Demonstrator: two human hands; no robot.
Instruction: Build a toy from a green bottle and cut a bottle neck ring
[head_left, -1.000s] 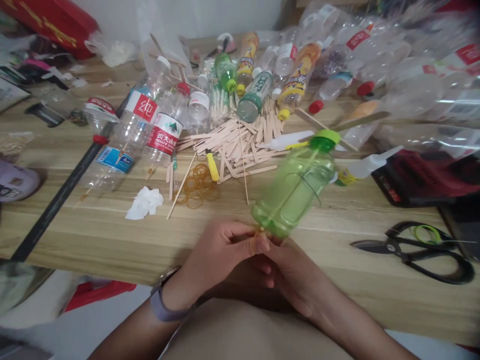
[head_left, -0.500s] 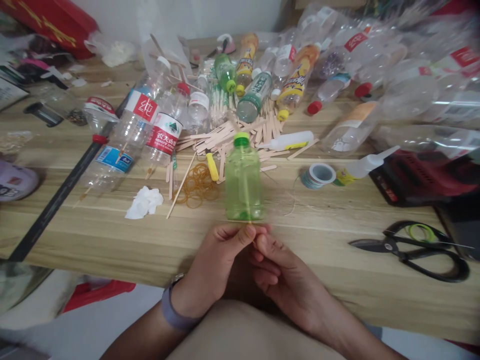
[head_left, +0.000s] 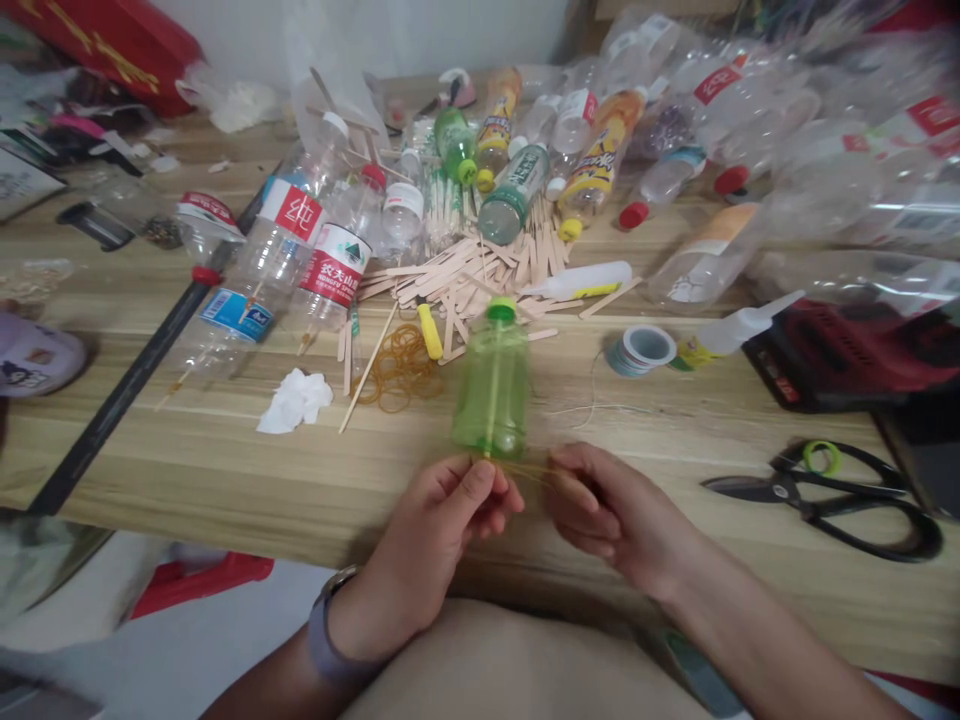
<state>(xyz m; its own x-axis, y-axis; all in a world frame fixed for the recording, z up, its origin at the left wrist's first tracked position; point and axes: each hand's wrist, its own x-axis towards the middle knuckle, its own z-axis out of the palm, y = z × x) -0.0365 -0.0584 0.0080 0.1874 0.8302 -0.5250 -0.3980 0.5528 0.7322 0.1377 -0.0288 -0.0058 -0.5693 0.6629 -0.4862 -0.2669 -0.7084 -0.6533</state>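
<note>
A green plastic bottle (head_left: 504, 385) with a green cap points away from me, and a thin wooden stick (head_left: 493, 410) runs through it lengthwise. My left hand (head_left: 439, 525) pinches the stick's near end, just below the bottle's base. To the right, my right hand (head_left: 611, 510) is closed on a rubber band (head_left: 529, 470), which is stretched taut between it and the stick at my left fingertips. Left of the bottle lies a tangle of rubber bands (head_left: 405, 370), with a yellow-handled tool (head_left: 429, 330) beside it.
Loose wooden craft sticks (head_left: 450, 280) pile up behind the bottle. Large scissors (head_left: 825, 495), a thread spool (head_left: 640, 350) and a glue bottle (head_left: 720, 335) lie to the right. Labelled bottles (head_left: 334, 265) stand left, near a long black bar (head_left: 127, 390); many more bottles crowd the back right.
My right hand has moved right, away from my left, drawing the rubber band out. The green bottle's cap end has swung slightly right and nearer. My left hand keeps its pinch.
</note>
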